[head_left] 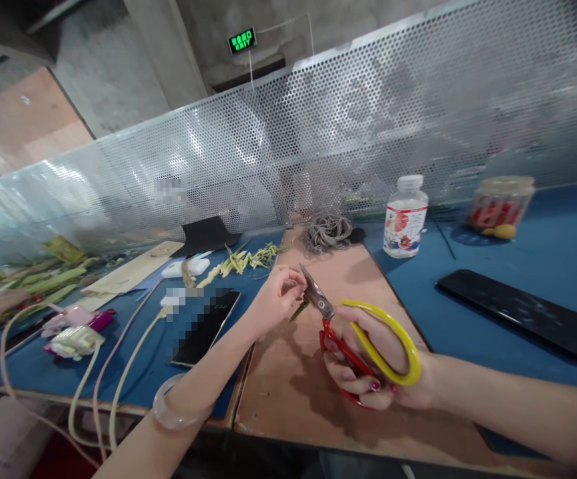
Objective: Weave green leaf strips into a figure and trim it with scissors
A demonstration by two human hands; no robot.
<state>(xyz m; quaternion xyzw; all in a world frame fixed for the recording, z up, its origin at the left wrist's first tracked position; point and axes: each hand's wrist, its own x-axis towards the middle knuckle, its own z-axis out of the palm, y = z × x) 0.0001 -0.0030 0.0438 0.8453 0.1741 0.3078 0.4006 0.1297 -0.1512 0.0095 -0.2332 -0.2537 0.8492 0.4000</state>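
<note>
My right hand [368,352] is wrapped round scissors [390,339] with one yellow and one red handle. Their blades point up and left, and the tips lie at the fingers of my left hand [281,296]. My left fingers are pinched round a small dark green piece [298,309], its lower end sticking out beside the blades. Both hands are above the bare wooden board [278,392]. A tangle of grey cord [328,233] lies on the board's far end.
Right: a labelled bottle [405,219], a jar [502,203] and a black phone [522,313]. Left: another phone [208,326], cables [133,366], green leafy pieces [241,259] and a co-worker's hand [1,303]. A perforated metal screen [193,153] stands behind.
</note>
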